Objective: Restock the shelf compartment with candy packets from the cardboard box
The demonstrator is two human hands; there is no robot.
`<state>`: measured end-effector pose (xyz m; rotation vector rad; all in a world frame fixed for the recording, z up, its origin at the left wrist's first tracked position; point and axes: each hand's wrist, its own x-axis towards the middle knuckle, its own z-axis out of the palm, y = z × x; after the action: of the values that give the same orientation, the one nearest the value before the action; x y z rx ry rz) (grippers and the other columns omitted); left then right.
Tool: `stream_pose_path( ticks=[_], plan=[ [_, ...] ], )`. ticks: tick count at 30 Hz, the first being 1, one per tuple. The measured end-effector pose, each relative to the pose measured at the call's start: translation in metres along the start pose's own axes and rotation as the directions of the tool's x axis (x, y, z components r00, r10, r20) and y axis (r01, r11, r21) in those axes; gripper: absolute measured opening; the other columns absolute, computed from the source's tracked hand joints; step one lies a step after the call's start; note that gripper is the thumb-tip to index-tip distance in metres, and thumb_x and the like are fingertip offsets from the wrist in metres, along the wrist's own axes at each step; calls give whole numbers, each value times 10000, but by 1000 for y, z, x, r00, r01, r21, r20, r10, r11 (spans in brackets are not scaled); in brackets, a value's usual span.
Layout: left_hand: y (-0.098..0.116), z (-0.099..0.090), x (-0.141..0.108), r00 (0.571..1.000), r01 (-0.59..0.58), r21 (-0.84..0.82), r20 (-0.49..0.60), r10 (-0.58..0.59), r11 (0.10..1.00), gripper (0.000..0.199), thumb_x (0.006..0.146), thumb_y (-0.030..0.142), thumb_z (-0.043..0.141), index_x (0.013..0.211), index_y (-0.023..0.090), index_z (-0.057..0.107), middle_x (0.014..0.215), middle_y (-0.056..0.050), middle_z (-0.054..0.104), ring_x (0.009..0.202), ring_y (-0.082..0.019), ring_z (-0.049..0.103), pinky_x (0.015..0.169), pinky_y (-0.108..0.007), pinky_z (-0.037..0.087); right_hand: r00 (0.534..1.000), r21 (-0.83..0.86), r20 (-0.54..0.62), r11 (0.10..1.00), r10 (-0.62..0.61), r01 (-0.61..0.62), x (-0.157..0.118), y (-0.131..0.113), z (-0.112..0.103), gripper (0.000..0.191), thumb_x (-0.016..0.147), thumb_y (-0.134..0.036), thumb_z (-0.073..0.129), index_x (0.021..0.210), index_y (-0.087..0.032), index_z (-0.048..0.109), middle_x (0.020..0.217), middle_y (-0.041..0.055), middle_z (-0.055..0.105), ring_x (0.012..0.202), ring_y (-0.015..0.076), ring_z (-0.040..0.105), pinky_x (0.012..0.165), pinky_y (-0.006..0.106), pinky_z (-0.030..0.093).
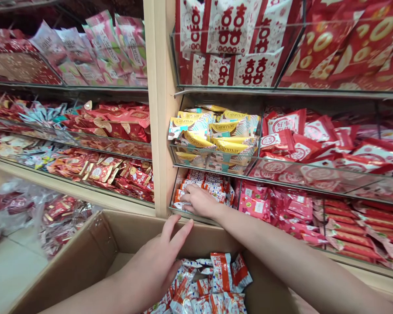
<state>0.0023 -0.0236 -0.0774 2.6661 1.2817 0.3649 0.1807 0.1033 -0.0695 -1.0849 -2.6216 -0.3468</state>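
My right hand (199, 199) reaches into the bottom shelf bin, over a layer of small red, white and blue candy packets (216, 183). Its fingers are bent and touch the packets; whether one is pinched is hidden. Above the near part of a cardboard box (131, 226), my left hand (162, 250) hangs with its fingers apart and nothing in them. Inside the box lies a pile of matching wrapped packets (203, 288), one with a broad red band standing out at the top. My left forearm covers part of the box's interior.
Yellow Ginmar packets (227, 128) fill the bin just above. Pink packets (255, 205) lie to the right of my right hand. A wooden post (159, 109) divides the shelves. Clear bags of red packets (60, 213) sit on the floor at left.
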Motion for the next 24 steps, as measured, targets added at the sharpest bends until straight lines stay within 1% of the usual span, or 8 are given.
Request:
stream_pose_path(
  ticks=[2,6,9,14,19,24],
  plan=[
    [0,0,0,1000,-9,3,3,9,1000,702,771,83,383,1360,320,84,1434,-122,84,1021,-266,541,873,-457,447,999,-7,-36,1000,11,-11,0,-2,-1,164,800,-306,538,836,-171,625,880,68,492,868,186,447,702,267,382],
    [1,-2,-1,1000,-8,10,21,7,1000,699,773,99,392,1362,317,87,1435,-125,92,1012,-270,546,863,-460,450,976,-11,-152,987,157,-161,-3,-5,-4,217,812,-317,505,928,-149,578,924,92,481,878,199,442,769,308,384],
    [1,-3,-1,1000,-5,5,30,5,1000,704,770,108,406,1363,318,92,1435,-121,99,1014,-266,545,868,-452,447,967,47,-141,977,212,-207,-8,-4,-6,286,780,-350,544,974,-141,559,940,98,480,888,204,444,794,323,383],
    [3,-7,-1,998,4,6,56,-4,1000,714,762,99,411,1365,307,92,1438,-126,93,1029,-271,536,873,-455,442,979,83,-95,982,179,-172,-12,-1,-3,489,655,-383,678,1061,-150,538,1010,99,471,930,218,439,800,331,387],
    [5,-10,-2,998,-4,0,60,4,1000,698,769,85,398,1366,290,100,1437,-137,90,1017,-269,543,864,-458,445,989,65,-18,987,147,-146,-8,1,1,401,670,-333,683,1003,-130,592,957,99,502,900,211,462,781,312,395],
    [5,-8,-1,999,-8,2,50,8,1000,707,768,65,398,1370,279,96,1439,-147,84,1036,-269,537,879,-453,438,992,64,-3,990,122,-122,-8,0,3,380,699,-333,663,1019,-135,607,932,107,543,894,221,484,785,320,394]
  ],
)
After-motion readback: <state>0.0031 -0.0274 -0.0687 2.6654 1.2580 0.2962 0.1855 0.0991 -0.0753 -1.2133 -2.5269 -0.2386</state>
